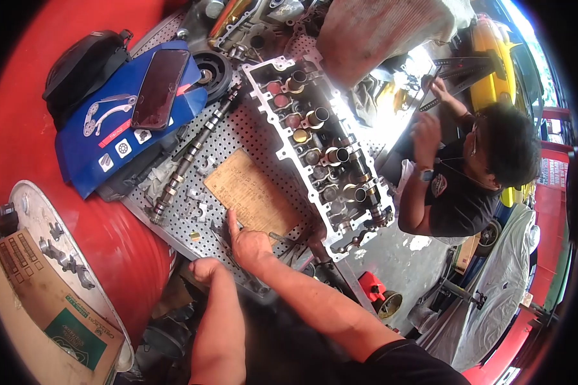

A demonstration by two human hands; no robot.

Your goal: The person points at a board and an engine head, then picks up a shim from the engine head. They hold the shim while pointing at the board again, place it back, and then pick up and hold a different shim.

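Cardboard sheet (253, 192), brown, faintly marked: lying flat on the perforated metal counter (241, 131), between camshaft and cylinder head. Right hand (250, 247): pointing at the sheet's near edge, index finger extending, other fingers curling under; whether it is pinching anything or touching the sheet, cannot tell. Left hand (205, 271): curling near the counter's edge, apart from the sheet; its grip is not showing. Step, as judged: the person is seemingly indicating a spot on or beside the sheet. Next move, as judged: calling for a steady fingertip and a wrist clear of loose parts. Small metal pieces (201, 210): lying just left of the finger. Camshaft (189, 157): lying left. Cylinder head (313, 156): resting right. Phone (160, 88): lying on a blue package (122, 154). Another person (465, 205): working beyond.
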